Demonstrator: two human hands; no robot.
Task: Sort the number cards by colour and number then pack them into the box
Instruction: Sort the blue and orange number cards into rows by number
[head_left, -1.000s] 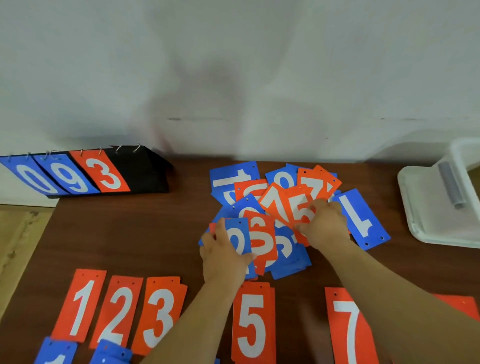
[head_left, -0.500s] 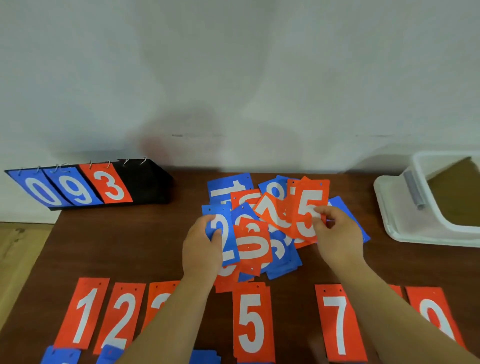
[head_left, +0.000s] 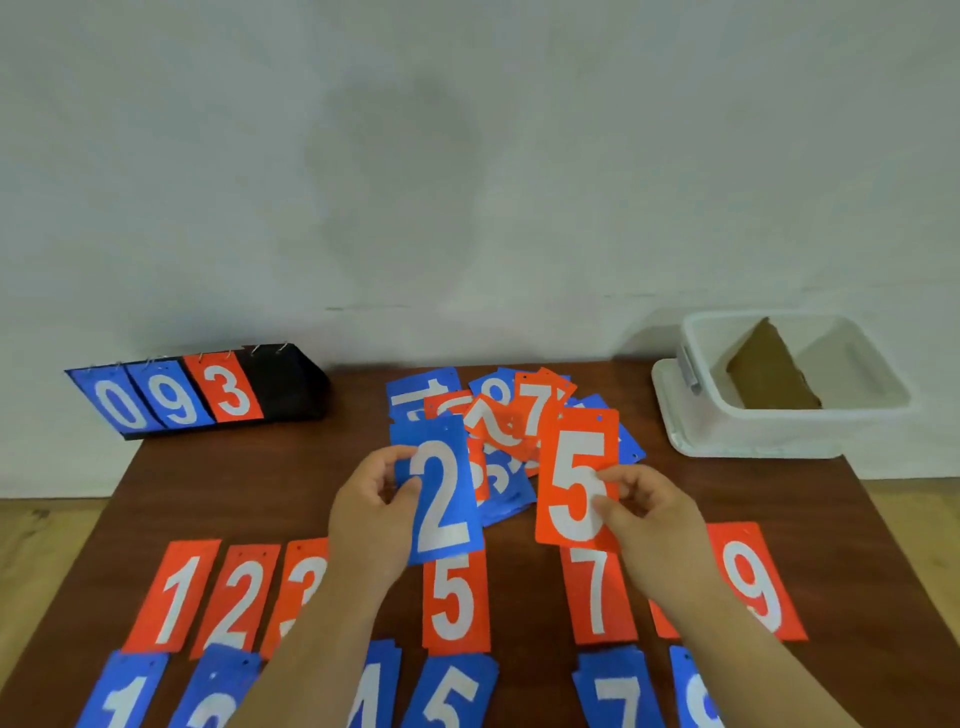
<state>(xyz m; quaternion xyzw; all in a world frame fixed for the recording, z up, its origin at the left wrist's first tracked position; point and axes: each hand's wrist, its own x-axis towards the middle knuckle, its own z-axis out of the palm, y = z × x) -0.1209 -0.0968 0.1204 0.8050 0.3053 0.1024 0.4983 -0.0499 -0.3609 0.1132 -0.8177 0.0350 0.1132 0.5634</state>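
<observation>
My left hand (head_left: 371, 512) holds a blue 2 card (head_left: 439, 491) upright above the table. A red 5 card (head_left: 576, 475) is pinched in my right hand (head_left: 654, 514), lifted in front of the mixed pile of red and blue cards (head_left: 498, 415) at the table's middle back. Below lies a row of red cards: 1 (head_left: 174, 597), 2 (head_left: 236, 600), a part-hidden 3 (head_left: 304, 582), 5 (head_left: 454, 603), 7 (head_left: 597, 597) and 9 (head_left: 756, 584). A row of blue cards (head_left: 449, 693) runs along the near edge. The white box (head_left: 779, 415) stands open at the back right.
A black flip scoreboard (head_left: 192, 397) showing 0, 9, 3 stands at the table's back left. The white box rests on its lid and holds a brown cardboard piece (head_left: 769, 374). A white wall rises behind the brown table (head_left: 218, 493).
Both hands have lifted away from the pile and come towards me, the left with the blue 2, the right with the red 5. The camera view has tilted, showing more of the near rows.
</observation>
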